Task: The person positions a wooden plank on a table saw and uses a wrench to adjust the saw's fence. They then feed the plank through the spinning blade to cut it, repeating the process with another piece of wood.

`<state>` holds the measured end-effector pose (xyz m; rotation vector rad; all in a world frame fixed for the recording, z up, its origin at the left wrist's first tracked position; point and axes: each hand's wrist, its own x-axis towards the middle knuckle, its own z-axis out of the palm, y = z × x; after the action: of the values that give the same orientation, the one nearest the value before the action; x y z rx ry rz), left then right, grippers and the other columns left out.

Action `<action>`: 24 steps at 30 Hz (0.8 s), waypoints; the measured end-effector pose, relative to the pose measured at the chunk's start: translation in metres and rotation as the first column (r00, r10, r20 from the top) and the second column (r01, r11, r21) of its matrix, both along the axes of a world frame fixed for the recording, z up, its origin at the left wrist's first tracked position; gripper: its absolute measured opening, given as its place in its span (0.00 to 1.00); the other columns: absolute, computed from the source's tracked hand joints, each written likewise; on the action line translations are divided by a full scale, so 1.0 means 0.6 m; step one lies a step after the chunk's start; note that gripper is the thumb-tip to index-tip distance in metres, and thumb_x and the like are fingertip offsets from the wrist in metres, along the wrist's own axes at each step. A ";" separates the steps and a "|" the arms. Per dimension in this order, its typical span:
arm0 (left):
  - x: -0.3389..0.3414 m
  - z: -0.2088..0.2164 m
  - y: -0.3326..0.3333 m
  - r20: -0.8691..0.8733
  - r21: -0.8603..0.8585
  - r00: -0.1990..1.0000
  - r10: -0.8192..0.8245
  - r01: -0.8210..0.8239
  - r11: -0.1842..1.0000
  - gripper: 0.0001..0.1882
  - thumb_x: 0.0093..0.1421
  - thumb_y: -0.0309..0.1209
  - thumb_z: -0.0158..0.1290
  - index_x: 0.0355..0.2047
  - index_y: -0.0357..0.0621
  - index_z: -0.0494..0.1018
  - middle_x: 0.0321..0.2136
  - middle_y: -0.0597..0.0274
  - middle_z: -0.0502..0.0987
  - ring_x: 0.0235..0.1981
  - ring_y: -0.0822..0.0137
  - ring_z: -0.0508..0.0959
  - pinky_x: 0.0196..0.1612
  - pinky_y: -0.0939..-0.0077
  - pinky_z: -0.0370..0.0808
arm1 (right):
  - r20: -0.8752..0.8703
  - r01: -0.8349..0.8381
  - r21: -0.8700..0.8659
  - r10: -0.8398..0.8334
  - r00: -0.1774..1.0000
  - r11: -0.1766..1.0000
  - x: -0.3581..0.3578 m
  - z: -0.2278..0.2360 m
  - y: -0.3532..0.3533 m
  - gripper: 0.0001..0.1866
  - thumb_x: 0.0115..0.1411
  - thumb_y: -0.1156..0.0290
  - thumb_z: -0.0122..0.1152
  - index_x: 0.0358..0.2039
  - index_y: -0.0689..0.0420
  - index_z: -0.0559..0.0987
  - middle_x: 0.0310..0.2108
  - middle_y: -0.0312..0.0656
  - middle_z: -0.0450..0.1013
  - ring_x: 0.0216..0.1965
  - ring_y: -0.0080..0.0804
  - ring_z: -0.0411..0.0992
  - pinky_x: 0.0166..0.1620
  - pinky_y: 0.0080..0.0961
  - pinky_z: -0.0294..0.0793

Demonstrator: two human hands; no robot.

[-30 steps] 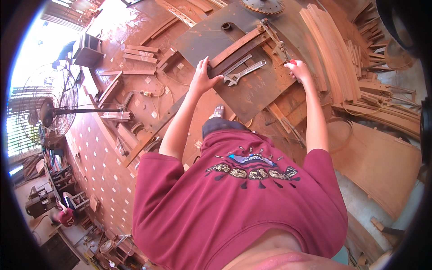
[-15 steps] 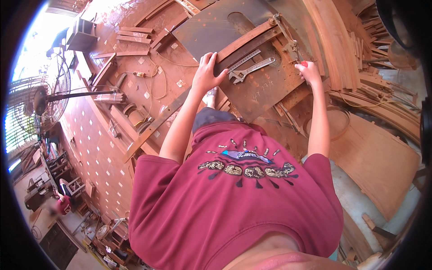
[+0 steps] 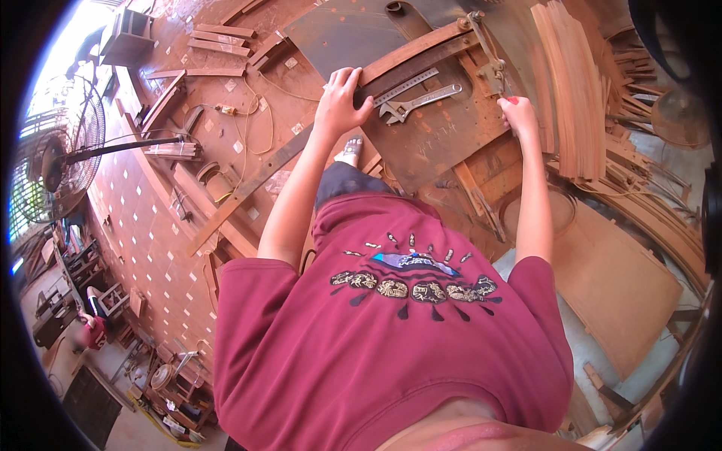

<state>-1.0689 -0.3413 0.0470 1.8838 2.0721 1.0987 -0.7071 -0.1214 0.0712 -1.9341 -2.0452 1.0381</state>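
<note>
My left hand (image 3: pixel 344 105) is closed over the near end of a curved wooden strip (image 3: pixel 414 54), its thumb toward the right side. A dark curved piece (image 3: pixel 421 66) lies along the strip's near edge. My right hand (image 3: pixel 520 116) grips a red handle (image 3: pixel 513 99), partly hidden by the fingers, beside a metal clamp linkage (image 3: pixel 492 66) at the strip's far end. Under these lies a dark, rust-marked metal table (image 3: pixel 432 150). An adjustable wrench (image 3: pixel 421 103) and a graduated steel ruler (image 3: pixel 406 87) rest on it between my hands.
Stacked curved wooden strips (image 3: pixel 575 90) stand to the right, near a large wooden panel (image 3: pixel 617 278). A standing fan (image 3: pixel 56 158) is at left. Wood pieces (image 3: pixel 218 41) and a yellow cord (image 3: pixel 263 131) lie on the tiled floor. Another person (image 3: pixel 94 331) is far off, lower left.
The whole view has tilted slightly, and the table and wrench sit a little higher in it. My foot shows more. Both hands keep their holds on the strip and the red handle.
</note>
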 end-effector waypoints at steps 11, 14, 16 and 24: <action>-0.214 0.005 0.109 0.016 -0.031 0.997 0.070 -0.070 0.997 0.31 0.59 0.40 0.59 0.58 0.34 0.71 0.51 0.46 0.73 0.56 0.47 0.71 0.61 0.58 0.70 | -0.099 0.017 -0.072 -0.024 0.995 0.997 -0.216 0.012 0.113 0.19 0.57 0.56 0.63 0.21 0.61 0.80 0.18 0.41 0.77 0.19 0.29 0.77 0.27 0.30 0.77; -0.269 0.002 0.132 -0.005 0.006 0.999 0.052 -0.052 0.999 0.30 0.60 0.40 0.59 0.57 0.33 0.72 0.52 0.44 0.73 0.56 0.46 0.71 0.61 0.57 0.69 | -0.112 -0.004 -0.070 -0.004 0.994 0.998 -0.273 0.010 0.148 0.19 0.57 0.56 0.62 0.20 0.61 0.79 0.18 0.41 0.77 0.19 0.29 0.76 0.28 0.30 0.76; -0.317 0.002 0.163 0.017 -0.002 0.999 0.039 -0.039 0.999 0.29 0.60 0.40 0.59 0.57 0.33 0.72 0.52 0.45 0.73 0.56 0.47 0.72 0.61 0.58 0.69 | -0.159 -0.011 -0.051 0.003 0.987 0.999 -0.313 0.004 0.169 0.18 0.60 0.60 0.63 0.19 0.59 0.76 0.16 0.37 0.72 0.16 0.24 0.71 0.21 0.26 0.70; -0.448 -0.003 0.227 -0.011 0.028 0.998 0.058 -0.057 0.998 0.30 0.59 0.40 0.60 0.57 0.35 0.73 0.52 0.47 0.75 0.56 0.47 0.73 0.60 0.58 0.71 | -0.114 0.004 -0.119 -0.018 0.993 0.993 -0.458 0.023 0.239 0.21 0.56 0.54 0.63 0.18 0.59 0.77 0.18 0.39 0.75 0.17 0.27 0.73 0.26 0.27 0.73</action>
<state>-1.3379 -0.2051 0.0450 1.8582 2.1408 1.1375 -0.9818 0.0221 0.0851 -1.8884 -1.9507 1.2648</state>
